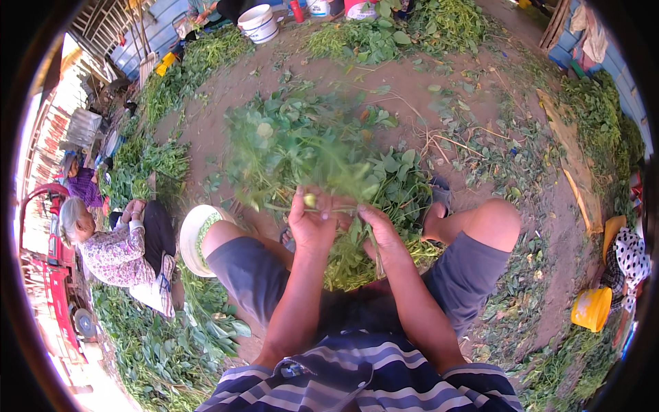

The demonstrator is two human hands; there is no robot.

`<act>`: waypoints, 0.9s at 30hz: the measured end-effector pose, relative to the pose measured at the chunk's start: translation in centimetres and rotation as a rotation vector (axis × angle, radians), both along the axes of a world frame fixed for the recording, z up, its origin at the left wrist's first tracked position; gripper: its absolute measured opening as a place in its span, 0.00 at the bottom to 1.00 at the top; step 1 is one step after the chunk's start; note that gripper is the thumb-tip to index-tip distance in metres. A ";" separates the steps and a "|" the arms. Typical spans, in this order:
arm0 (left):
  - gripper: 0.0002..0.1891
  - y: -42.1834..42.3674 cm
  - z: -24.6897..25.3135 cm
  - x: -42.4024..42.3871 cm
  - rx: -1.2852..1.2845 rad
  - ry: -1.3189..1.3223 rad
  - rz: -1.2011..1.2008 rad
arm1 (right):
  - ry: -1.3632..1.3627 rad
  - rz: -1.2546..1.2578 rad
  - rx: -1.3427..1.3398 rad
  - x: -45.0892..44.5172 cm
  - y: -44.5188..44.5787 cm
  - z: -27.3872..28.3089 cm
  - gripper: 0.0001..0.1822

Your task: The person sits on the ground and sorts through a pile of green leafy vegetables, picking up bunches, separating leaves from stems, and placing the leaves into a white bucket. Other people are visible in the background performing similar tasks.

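Note:
Between my knees, my left hand (314, 219) is palm up with its fingers curled, and a small yellow-green pod (309, 200) lies at them. A leafy green stalk (337, 208) runs across to my right hand (378, 226), which pinches its stem between thumb and fingers. The leaves of the stalk are blurred above my hands. Beyond and under them is a heap of leafy green plants (288, 139) on the dirt floor. A white bucket (188, 242) holding green beans or peas leans by my left knee, its mouth partly behind the knee.
A person in a flowered shirt (116, 252) sits close on the left, with another person (82, 180) farther back. Plant heaps (159, 340) lie around. A white bucket (258, 24) stands at the far side, a yellow bucket (592, 309) at right. A long board (576, 165) lies at right.

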State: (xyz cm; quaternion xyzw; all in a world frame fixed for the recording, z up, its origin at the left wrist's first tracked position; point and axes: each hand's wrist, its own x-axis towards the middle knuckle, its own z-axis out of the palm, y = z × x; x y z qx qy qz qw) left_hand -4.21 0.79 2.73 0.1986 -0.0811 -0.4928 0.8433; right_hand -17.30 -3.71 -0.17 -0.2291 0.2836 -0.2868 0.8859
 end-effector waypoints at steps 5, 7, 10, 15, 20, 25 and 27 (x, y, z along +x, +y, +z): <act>0.10 2.8 -2.1 -2.0 0.151 0.187 0.057 | -0.173 -0.231 -0.022 -0.7 -3.6 1.1 0.22; 0.09 4.5 -4.2 -0.9 0.219 0.188 0.087 | -0.035 -0.261 -0.012 -1.2 -5.6 2.0 0.18; 0.07 5.4 -5.5 1.1 0.265 0.256 0.077 | 0.196 -0.188 -0.216 -1.6 -6.9 1.0 0.16; 0.10 4.1 -3.8 1.9 0.037 0.317 0.024 | 0.291 -0.197 -0.256 -2.3 -5.7 -1.4 0.14; 0.11 2.9 -3.0 3.5 0.017 0.271 0.041 | 0.165 -0.039 -0.135 -1.7 -2.4 -1.0 0.16; 0.12 0.8 -2.2 2.6 0.087 0.183 0.013 | 0.217 0.109 -0.177 -1.1 -1.4 -0.4 0.16; 0.13 0.2 -1.9 1.7 0.125 0.056 -0.025 | 0.229 0.148 -0.195 -1.3 -0.9 -0.7 0.15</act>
